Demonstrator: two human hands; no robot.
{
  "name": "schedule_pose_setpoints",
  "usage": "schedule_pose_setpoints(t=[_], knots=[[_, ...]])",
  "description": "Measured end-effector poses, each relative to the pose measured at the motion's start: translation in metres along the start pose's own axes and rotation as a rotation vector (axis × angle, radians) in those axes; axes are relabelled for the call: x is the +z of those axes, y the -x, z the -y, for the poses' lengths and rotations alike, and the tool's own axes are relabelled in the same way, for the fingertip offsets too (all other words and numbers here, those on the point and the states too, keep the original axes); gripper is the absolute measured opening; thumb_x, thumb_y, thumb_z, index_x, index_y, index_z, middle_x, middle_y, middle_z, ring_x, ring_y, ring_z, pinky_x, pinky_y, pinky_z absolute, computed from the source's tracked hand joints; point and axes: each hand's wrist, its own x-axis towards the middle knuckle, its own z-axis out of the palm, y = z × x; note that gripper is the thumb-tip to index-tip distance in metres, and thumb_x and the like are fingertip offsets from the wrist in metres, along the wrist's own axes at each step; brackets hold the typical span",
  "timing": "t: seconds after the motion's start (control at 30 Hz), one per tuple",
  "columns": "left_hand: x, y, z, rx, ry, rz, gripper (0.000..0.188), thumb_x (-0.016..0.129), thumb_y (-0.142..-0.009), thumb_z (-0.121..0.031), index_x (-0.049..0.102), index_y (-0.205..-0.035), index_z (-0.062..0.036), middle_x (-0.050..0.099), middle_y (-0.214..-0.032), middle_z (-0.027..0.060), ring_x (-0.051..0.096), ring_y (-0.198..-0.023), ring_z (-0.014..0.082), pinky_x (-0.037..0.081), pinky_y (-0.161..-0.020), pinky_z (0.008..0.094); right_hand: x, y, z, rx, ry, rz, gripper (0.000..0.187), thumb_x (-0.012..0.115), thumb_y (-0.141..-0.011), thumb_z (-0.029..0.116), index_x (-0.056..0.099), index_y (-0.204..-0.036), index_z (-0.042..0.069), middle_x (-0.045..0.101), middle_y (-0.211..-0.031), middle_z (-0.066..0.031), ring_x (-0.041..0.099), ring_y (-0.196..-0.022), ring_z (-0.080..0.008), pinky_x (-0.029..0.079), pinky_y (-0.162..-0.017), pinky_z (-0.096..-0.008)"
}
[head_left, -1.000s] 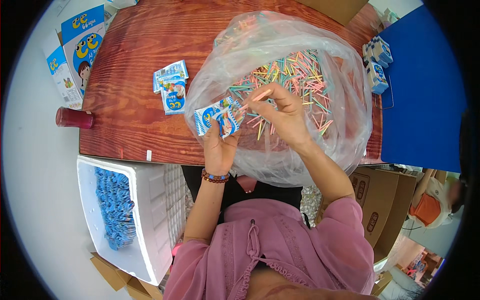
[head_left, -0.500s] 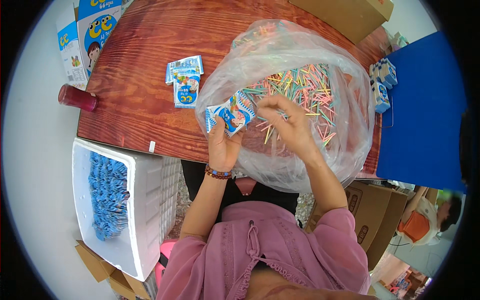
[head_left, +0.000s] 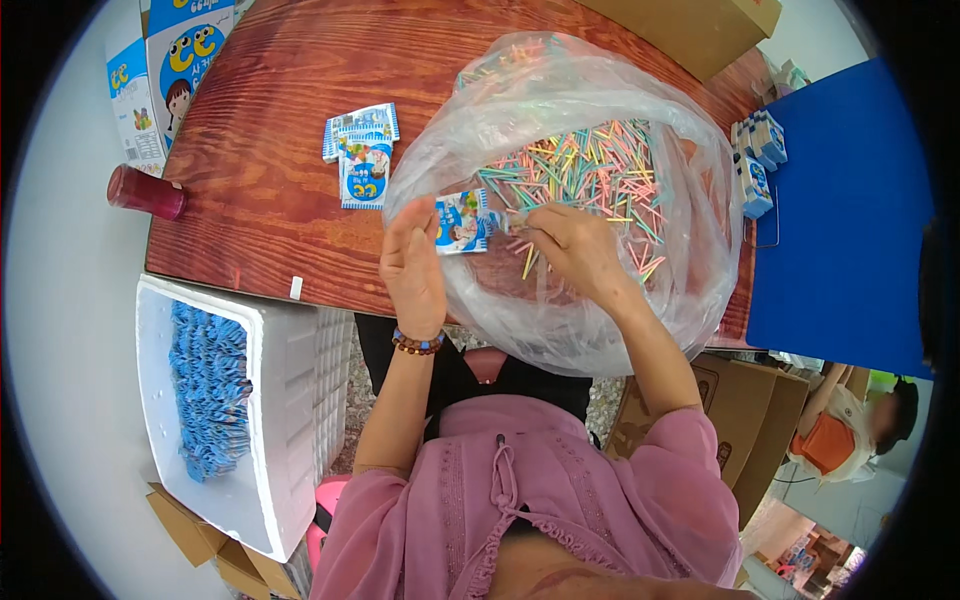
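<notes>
A small blue-and-white packet [head_left: 462,222] is in front of me, over the near left part of a big clear plastic bag [head_left: 690,290]. My left hand [head_left: 412,270] is raised beside the packet's left edge, its fingers stretched out and close together. My right hand [head_left: 580,255] pinches at the packet's right end, where a crumpled bluish-white bit shows; the fingertips partly hide it. Inside the opened bag lie many short thin sticks [head_left: 600,165] in pink, yellow and green. Several similar packets [head_left: 365,175] lie overlapping on the reddish wooden table [head_left: 270,130], left of the bag.
A white foam box [head_left: 262,400] full of blue packets stands at the lower left. On the table's left edge lies a red jar [head_left: 146,192]. Small boxes [head_left: 757,160] sit by a blue panel [head_left: 840,220] at right. A cardboard box [head_left: 690,30] stands far back; another person [head_left: 840,435] is at lower right.
My left fingers have straightened from their hold, and the thumb is off the packet's front. The packet has turned more upright. My right fingers have come to its right end.
</notes>
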Motion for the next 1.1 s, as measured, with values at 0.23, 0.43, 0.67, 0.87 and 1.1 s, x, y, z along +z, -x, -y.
schedule_pose_setpoints(t=[0.23,0.43,0.67,0.87,1.1], knots=[[0.01,-0.009,-0.026,-0.051,-0.4,0.21,0.04,0.062,-0.087,0.003,0.053,-0.126,0.0024,0.059,-0.124,0.0119,0.056,-0.116,0.017,0.043,-0.1,0.0314,-0.017,-0.035,0.022,-0.032,-0.561,0.185,0.009,0.065,-0.086,0.009,0.068,-0.089,0.001,0.065,-0.081,-0.0087,0.061,-0.075,-0.0181,0.047,-0.066,-0.0309],[-0.018,-0.037,-0.046,-0.202,-0.411,0.038,0.016,0.065,-0.087,0.0,0.067,-0.103,0.002,0.07,-0.096,0.005,0.064,-0.083,0.0069,0.052,-0.073,0.0226,0.033,-0.095,0.032,0.043,-0.572,0.176,0.017,0.064,-0.085,0.016,0.067,-0.084,0.0,0.061,-0.066,-0.008,0.056,-0.06,-0.0122,0.044,-0.056,-0.0278],[-0.1,-0.09,-0.053,0.08,-0.879,-0.155,0.039,0.067,-0.088,-0.008,0.055,-0.123,0.004,0.066,-0.11,0.0122,0.063,-0.094,0.0139,0.052,-0.077,0.0259,0.121,-0.176,0.047,0.08,-0.305,0.162,0.027,0.065,-0.083,0.025,0.064,-0.077,-0.001,0.064,-0.068,-0.0157,0.065,-0.065,-0.0258,0.049,-0.062,-0.038],[-0.1,-0.084,-0.045,0.198,-1.404,0.002,0.056,0.072,-0.08,-0.017,0.051,-0.129,-0.0018,0.055,-0.121,0.0166,0.048,-0.115,0.0334,0.037,-0.098,0.0432,0.121,-0.163,0.041,0.007,-0.187,-0.04,0.025,0.064,-0.083,0.027,0.065,-0.083,0.001,0.066,-0.075,-0.0171,0.066,-0.071,-0.0343,0.05,-0.067,-0.0438],[-0.095,-0.086,-0.037,0.204,-1.395,-0.03,0.057,0.071,-0.08,-0.013,0.05,-0.132,-0.0021,0.056,-0.123,0.0174,0.049,-0.115,0.0343,0.039,-0.098,0.0429,0.053,-0.071,0.009,0.187,0.023,0.141,0.026,0.068,-0.079,0.025,0.066,-0.096,0.005,0.065,-0.085,-0.0129,0.064,-0.084,-0.0289,0.049,-0.071,-0.0383]])
